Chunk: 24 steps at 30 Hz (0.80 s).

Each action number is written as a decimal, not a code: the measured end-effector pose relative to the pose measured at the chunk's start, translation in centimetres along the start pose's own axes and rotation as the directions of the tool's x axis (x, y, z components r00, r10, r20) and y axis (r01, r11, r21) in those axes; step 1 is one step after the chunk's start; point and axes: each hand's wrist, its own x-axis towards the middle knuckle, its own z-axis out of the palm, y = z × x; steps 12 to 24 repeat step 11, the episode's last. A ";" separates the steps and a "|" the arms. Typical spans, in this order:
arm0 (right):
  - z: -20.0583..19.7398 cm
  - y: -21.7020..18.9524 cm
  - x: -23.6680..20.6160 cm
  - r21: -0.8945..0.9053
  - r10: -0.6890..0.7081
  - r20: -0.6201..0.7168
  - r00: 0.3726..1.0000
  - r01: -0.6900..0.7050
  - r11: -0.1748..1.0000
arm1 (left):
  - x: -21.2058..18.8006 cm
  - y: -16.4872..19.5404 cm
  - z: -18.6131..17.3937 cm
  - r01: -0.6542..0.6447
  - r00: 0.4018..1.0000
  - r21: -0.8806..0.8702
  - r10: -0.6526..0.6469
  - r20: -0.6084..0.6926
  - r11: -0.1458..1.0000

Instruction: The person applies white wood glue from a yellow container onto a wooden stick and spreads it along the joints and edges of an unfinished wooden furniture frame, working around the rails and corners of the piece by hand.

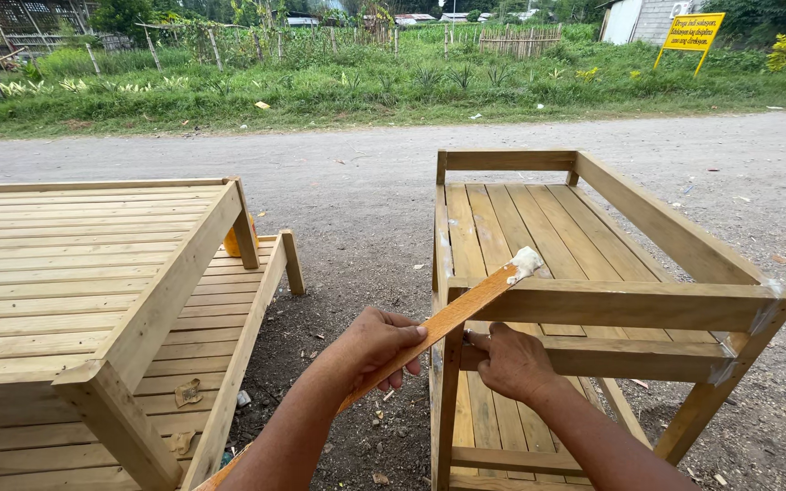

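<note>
Gripping a wooden stick (438,325) tipped with pale filler (526,263), left hand (377,345) closes around it; right hand (511,362) clasps the bench frame (625,303); another bench (93,273) lower left.

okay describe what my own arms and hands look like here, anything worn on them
Both forearms are bare as far as the view shows: no sleeves, gloves, watch or bracelets. The left hand and right hand show no rings on the visible fingers. The nails look short, with light tips on the left hand.
</note>
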 end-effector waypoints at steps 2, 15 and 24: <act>0.3 0.8 -0.4 0.002 -0.067 -0.024 0.997 0.067 0.998 | 0.1 0.1 0.4 -0.001 1.000 -0.014 0.001 0.002 1.000; 0.2 2.2 -0.9 0.047 -0.184 -0.025 0.983 0.185 0.982 | 0.2 0.2 0.8 -0.048 0.999 0.017 0.047 0.011 0.999; 0.2 2.2 -0.9 0.047 -0.184 -0.025 0.983 0.185 0.982 | 0.2 0.2 0.8 -0.048 0.999 0.017 0.047 0.011 0.999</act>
